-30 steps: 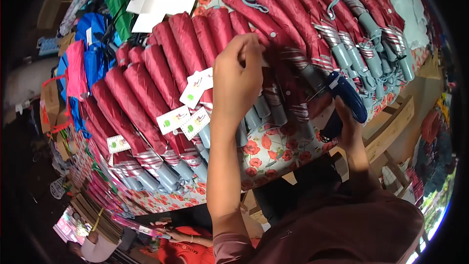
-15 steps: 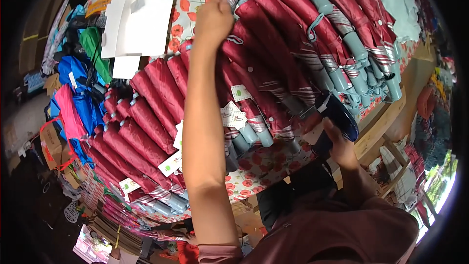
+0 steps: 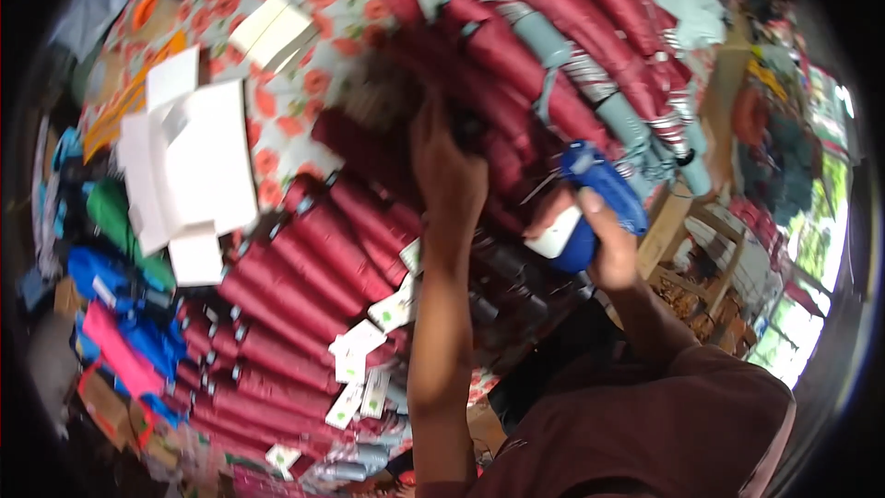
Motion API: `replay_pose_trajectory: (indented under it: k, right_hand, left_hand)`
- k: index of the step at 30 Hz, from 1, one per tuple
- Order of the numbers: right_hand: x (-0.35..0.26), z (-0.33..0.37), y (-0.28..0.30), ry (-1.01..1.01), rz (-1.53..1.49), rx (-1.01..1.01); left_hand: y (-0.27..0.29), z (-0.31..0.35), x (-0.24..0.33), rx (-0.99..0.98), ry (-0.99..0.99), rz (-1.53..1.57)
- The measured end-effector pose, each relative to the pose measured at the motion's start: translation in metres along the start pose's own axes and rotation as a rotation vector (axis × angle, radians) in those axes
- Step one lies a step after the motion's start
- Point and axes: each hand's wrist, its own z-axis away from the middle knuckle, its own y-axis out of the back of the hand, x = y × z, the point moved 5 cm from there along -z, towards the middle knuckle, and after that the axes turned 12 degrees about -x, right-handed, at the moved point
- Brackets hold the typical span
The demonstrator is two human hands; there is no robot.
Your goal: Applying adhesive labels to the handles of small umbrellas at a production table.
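Observation:
Many folded maroon umbrellas with grey handles lie in rows on a flowered tablecloth. My left hand reaches in among them, touching the dark maroon ones in the middle; motion smears its fingers, so its grip is unclear. In my right hand is a blue hand tool that looks like a tagging gun, with my fingers wrapped round it. A white piece, perhaps a tag, shows beside its lower part. White printed tags hang from several umbrellas to the left of my forearm.
An opened white box stands on the flowered tablecloth at the left, with a small cream box beyond it. Blue folded fabric items lie at the far left. Wooden framing is beyond the table's right edge.
My left hand has come back toward me from the far ends of the umbrellas. The blue tool has risen closer to the umbrellas, and the view has shifted.

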Motion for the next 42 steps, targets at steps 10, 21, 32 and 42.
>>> replay_pose_trajectory:
  k: [10,21,32,42]
  right_hand:
    - [0.014,0.002,-0.024,-0.04,0.023,-0.163]
    - [0.067,0.01,-0.003,-0.307,0.106,0.034]
    - [0.074,0.018,0.029,-0.189,0.161,0.108]
    - [0.072,0.007,0.064,-0.092,0.13,0.204]
  left_hand:
    - [0.021,0.063,0.031,0.332,0.114,-0.227]
    - [-0.025,0.164,0.04,0.19,0.474,-0.1]
    - [-0.08,0.146,0.024,0.306,0.275,0.066]
    - [-0.115,0.111,0.042,0.271,0.328,0.142]
